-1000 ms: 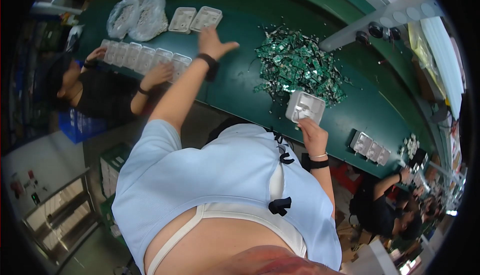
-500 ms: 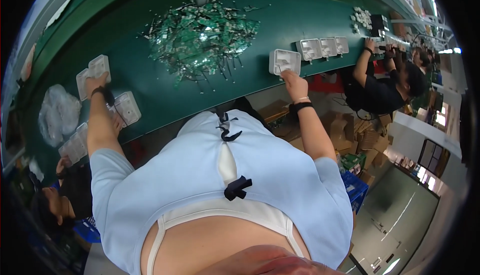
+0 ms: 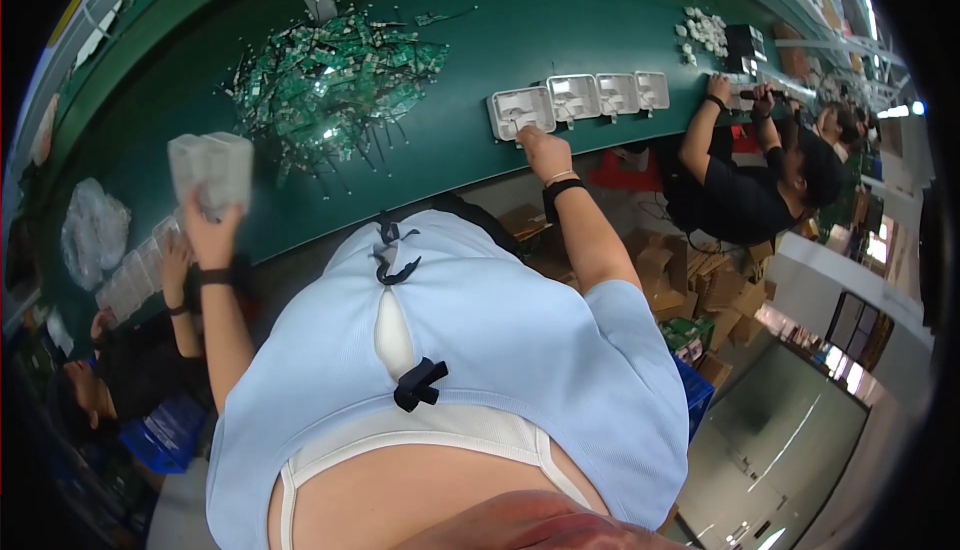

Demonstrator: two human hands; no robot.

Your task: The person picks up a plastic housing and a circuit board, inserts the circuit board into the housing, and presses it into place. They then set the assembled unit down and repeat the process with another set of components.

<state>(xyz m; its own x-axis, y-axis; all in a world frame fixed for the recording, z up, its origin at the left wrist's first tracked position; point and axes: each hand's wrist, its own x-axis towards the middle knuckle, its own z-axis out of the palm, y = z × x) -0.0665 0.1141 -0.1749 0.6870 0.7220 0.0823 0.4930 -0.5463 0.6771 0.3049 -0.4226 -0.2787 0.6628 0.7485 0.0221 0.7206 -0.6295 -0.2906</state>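
Have lifted the pair of white trays (image 3: 232, 162) off the tabletop (image 3: 455, 135) with the left hand (image 3: 212, 235) since the earlier frame, and drawn the single white tray (image 3: 521, 110) closer to a row with the right hand (image 3: 548, 155). Taking the largest first, see the green tabletop spread across the view, near edge just in front of the body. Find the heap of circuit boards (image 3: 330, 90) between the far and near edges. Make out the row of three trays (image 3: 616, 94) along the near edge toward the right end, and the clear plastic bag (image 3: 95, 230) toward the left end. Hold the pair blurred above the near edge, left of the heap, thumb and fingers spread around the lower ends, long axis pointing roughly toward the far edge. Pinch the near rim of the single tray between right fingertips; cannot tell how firmly. Note above all that tray's place: just left of the row and in line with it, with the right hand much nearer than the left. Spot, smallest of all, loose white parts (image 3: 703, 35) beyond the row, toward the far edge.
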